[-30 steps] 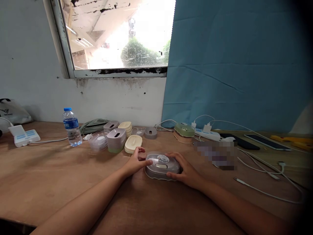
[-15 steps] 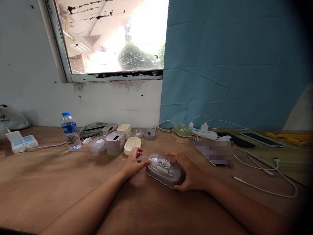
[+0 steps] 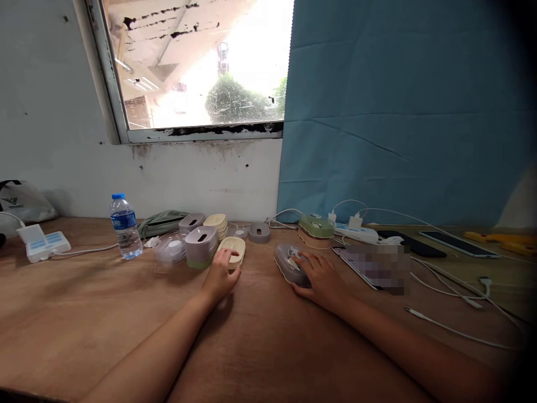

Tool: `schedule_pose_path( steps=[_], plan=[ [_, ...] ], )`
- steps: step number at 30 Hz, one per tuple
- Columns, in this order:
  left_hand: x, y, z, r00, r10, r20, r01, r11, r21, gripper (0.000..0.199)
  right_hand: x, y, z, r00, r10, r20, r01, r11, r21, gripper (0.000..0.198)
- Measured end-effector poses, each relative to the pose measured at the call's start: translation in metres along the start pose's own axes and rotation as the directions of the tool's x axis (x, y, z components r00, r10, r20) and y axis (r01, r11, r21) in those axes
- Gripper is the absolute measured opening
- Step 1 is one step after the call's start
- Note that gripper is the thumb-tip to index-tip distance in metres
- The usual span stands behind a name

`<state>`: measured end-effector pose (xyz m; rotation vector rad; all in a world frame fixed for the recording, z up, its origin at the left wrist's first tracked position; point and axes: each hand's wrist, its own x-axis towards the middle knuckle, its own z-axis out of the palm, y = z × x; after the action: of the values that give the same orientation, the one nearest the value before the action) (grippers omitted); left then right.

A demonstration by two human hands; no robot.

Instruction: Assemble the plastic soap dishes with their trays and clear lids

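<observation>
My right hand [image 3: 321,280] grips a grey oval plastic box [image 3: 287,262] with a clear domed lid, which rests on the table. Its fingers lie over the lid and its thumb is at the near edge. A white label shows on the lid, partly behind the fingers. My left hand [image 3: 221,275] is at a cream oval tray [image 3: 237,246], its fingers apart over the tray's near side; whether they touch it I cannot tell. Just left of that hand stand lilac slotted containers [image 3: 205,238], stacked on a green one.
Clear plastic lids [image 3: 170,249] and a water bottle [image 3: 126,229] stand to the left. Behind are more cream trays [image 3: 216,220] and a grey slotted piece [image 3: 259,232]. At right lie a green-topped box [image 3: 315,226], phones [image 3: 457,244], a power strip [image 3: 356,232] and white cables [image 3: 453,333].
The grey box has moved right and away from me with my right hand. My left hand has left the box's side and shifted left to the cream tray.
</observation>
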<state>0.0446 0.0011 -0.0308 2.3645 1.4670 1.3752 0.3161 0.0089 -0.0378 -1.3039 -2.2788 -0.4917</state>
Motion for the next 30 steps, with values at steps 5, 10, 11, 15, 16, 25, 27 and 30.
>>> schedule_pose_path(
  steps=[5,10,11,15,16,25,27,30],
  plan=[
    [0.003,-0.023,-0.002,0.995,-0.014,0.1,0.014,1.0,-0.001,0.031,0.029,0.01,0.024,0.999,0.029,0.023,-0.026,0.991,-0.131,0.056],
    [0.002,-0.035,-0.001,0.984,-0.017,0.178,0.017,1.0,-0.003,0.035,0.056,0.014,0.049,0.992,0.127,0.006,-0.123,0.972,-0.202,0.052],
    [0.002,-0.037,0.0,0.982,-0.01,0.186,0.01,1.0,0.002,0.035,0.06,0.015,0.054,0.99,0.139,0.005,-0.135,0.97,-0.204,0.051],
    [0.003,-0.039,0.0,0.98,-0.003,0.198,0.005,1.0,-0.01,0.03,0.072,0.023,0.068,0.982,0.186,0.011,-0.18,0.961,-0.21,0.049],
    [0.003,-0.04,0.0,0.98,-0.003,0.197,0.006,1.0,-0.018,0.029,0.074,0.026,0.07,0.98,0.196,0.014,-0.189,0.959,-0.211,0.049],
    [0.007,-0.046,-0.004,0.968,0.06,0.243,-0.046,0.997,-0.059,0.026,0.088,0.042,0.078,0.975,0.219,0.046,-0.207,0.96,-0.186,0.049],
    [0.007,-0.047,-0.003,0.969,0.069,0.236,-0.053,0.996,-0.073,0.026,0.091,0.039,0.077,0.979,0.198,0.047,-0.187,0.967,-0.173,0.049],
    [0.008,-0.048,0.0,0.972,0.054,0.228,-0.039,0.997,-0.068,0.023,0.099,0.023,0.077,0.99,0.118,0.076,-0.107,0.986,-0.131,0.047]
  ],
)
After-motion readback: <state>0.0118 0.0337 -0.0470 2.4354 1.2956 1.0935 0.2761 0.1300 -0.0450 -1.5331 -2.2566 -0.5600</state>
